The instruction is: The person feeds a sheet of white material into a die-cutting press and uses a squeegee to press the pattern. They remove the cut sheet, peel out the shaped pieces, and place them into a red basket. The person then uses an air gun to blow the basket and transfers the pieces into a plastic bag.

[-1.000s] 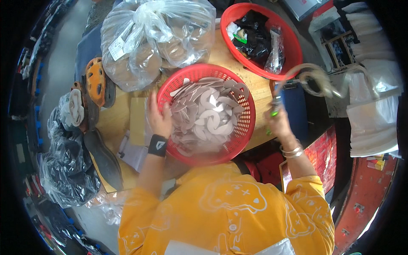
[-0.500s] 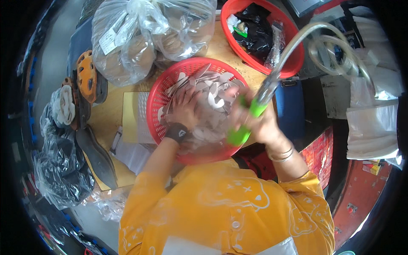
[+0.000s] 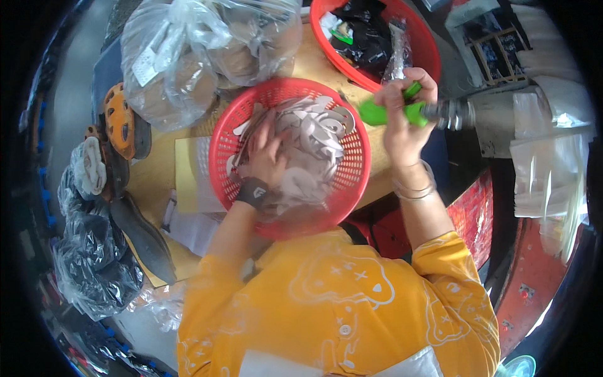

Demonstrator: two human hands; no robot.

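Observation:
A red perforated plastic basket (image 3: 361, 182) stands in front of me, filled with flat, curved pale-grey cut pieces (image 3: 311, 135). My left hand (image 3: 267, 157), a black band at its wrist, rests among these pieces with fingers stretched out and slightly blurred. Right of the basket's far rim, my right hand (image 3: 405, 116) is raised and closed round a green air gun (image 3: 377, 112). The gun's green tip points left, over the basket's edge. A metal fitting (image 3: 449, 115) joins its rear end, smeared by motion.
Behind the basket sits a clear plastic bag (image 3: 213, 50) of brown round things. A red tub (image 3: 433, 56) with black plastic stands back right. Along the left lie an orange-and-black sole (image 3: 119, 122), a dark sole (image 3: 141, 235) and black plastic bags (image 3: 94, 251).
My right hand has swung the air gun up and away from over the basket, turning it sideways. The left hand stays in the pieces. The whole view has shifted slightly.

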